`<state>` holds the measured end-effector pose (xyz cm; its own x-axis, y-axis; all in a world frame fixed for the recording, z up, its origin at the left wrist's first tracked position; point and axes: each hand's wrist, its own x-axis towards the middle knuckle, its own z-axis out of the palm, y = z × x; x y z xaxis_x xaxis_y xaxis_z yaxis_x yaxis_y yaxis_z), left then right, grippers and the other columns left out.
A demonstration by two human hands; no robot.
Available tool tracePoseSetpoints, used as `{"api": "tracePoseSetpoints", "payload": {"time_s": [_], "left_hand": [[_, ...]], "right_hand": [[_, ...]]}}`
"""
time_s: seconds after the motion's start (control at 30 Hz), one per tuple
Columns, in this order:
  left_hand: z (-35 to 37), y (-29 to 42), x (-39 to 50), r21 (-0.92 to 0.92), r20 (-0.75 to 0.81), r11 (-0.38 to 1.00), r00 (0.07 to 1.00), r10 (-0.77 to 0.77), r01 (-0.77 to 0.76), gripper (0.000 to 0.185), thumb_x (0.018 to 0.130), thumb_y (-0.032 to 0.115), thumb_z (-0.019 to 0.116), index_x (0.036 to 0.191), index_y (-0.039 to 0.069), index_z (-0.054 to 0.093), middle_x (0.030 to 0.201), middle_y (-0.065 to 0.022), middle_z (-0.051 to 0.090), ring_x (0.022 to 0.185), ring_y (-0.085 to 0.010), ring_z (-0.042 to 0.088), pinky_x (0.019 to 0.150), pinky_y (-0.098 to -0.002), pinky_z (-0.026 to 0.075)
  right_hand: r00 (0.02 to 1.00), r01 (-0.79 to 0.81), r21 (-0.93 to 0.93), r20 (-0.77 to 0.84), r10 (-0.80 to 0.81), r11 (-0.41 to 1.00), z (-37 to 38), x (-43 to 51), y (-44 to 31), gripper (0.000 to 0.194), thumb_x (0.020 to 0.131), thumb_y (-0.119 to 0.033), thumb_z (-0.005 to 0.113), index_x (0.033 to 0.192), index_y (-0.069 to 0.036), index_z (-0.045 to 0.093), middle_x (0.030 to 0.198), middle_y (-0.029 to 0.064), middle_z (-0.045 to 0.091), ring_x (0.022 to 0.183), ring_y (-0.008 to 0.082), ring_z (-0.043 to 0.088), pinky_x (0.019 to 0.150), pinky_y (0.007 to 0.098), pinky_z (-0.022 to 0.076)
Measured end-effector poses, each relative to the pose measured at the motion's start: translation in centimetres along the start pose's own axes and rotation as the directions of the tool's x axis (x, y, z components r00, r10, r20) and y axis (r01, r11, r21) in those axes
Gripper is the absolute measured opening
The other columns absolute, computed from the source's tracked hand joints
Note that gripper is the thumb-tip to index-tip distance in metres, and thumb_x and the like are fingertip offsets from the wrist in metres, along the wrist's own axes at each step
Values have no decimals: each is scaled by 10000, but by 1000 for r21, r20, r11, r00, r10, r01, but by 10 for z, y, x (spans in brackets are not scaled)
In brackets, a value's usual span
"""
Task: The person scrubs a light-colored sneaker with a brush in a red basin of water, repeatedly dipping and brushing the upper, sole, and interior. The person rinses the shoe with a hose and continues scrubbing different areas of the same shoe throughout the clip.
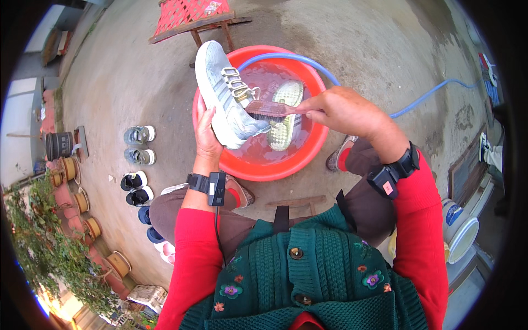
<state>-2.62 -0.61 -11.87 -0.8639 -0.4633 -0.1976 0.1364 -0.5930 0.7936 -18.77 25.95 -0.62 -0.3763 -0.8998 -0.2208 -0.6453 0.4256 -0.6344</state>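
A light blue-grey sneaker (222, 90) with a white sole is tilted above the left part of a red plastic basin (319, 136). My left hand (207, 134) grips it from below, around the heel end of the sole. In my right hand (344, 109) is the handle of a scrub brush (268, 108), its dark bristles down at the sneaker's ankle opening. A second sneaker (284, 138) lies in the basin's cloudy water, its pale insole showing; the brush hides part of it. A blue hose (303, 58) bends over the basin's far rim.
Several pairs of shoes (139, 156) line the concrete floor at left, beside potted plants (49, 231). A stool with red webbing (192, 16) stands beyond the basin. At right the hose (433, 91) trails over the floor; white buckets (460, 235) stand nearer me.
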Motion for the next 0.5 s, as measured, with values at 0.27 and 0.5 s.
{"api": "tracePoseSetpoints", "payload": {"time_s": [0.27,0.5], "left_hand": [[7,4,-3,14,5,999,999,-48,48,693,886,83,477,1539,50,248,1523,-131,393,1387,-279,418,1142,-401,349],[3,5,-3,75,49,997,999,-24,20,686,885,101,499,1529,41,271,1506,-130,416,1369,-279,439,1132,-401,364]], "right_hand": [[990,-3,93,141,-10,996,10,12,0,259,870,-161,623,1100,-113,732,980,172,718,939,337,679,848,433,525],[999,42,115,2,-43,992,38,20,6,252,895,-189,612,1108,-101,715,978,170,715,928,341,678,855,441,520]]}}
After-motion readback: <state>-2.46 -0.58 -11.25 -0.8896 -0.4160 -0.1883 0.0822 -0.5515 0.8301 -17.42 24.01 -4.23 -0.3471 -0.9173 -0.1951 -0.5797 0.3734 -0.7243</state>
